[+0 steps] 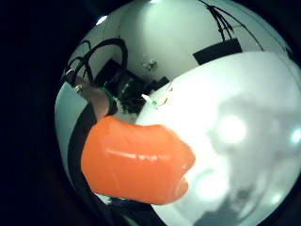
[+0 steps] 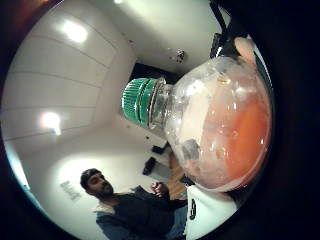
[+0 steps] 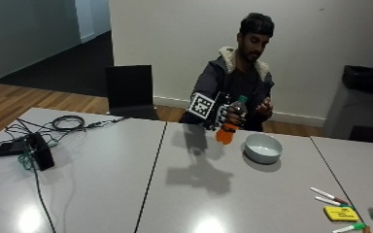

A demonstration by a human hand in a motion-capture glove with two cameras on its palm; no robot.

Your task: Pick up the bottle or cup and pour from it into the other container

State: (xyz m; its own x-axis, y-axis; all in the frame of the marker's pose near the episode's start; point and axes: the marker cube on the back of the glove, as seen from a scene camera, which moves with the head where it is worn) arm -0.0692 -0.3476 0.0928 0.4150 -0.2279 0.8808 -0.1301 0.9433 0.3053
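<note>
A clear plastic bottle (image 3: 229,125) with a green cap and orange drink in its lower part hangs above the grey table, just left of a white bowl (image 3: 262,147). My gloved right hand (image 3: 224,115) grips the bottle around its middle and holds it nearly upright, tipped slightly. The thumb side palm view shows the green cap (image 2: 139,100) screwed on and the bottle's clear shoulder (image 2: 220,125) close to the palm. The bottle's orange base (image 1: 136,160) fills much of the little finger side palm view. The person's bare left hand (image 3: 264,105) hovers beside the bottle.
Black cables and a small black box (image 3: 39,150) lie at the table's left end. Markers (image 3: 329,195) and a yellow block (image 3: 340,213) sit at the near right corner. A black chair (image 3: 130,91) stands behind the table.
</note>
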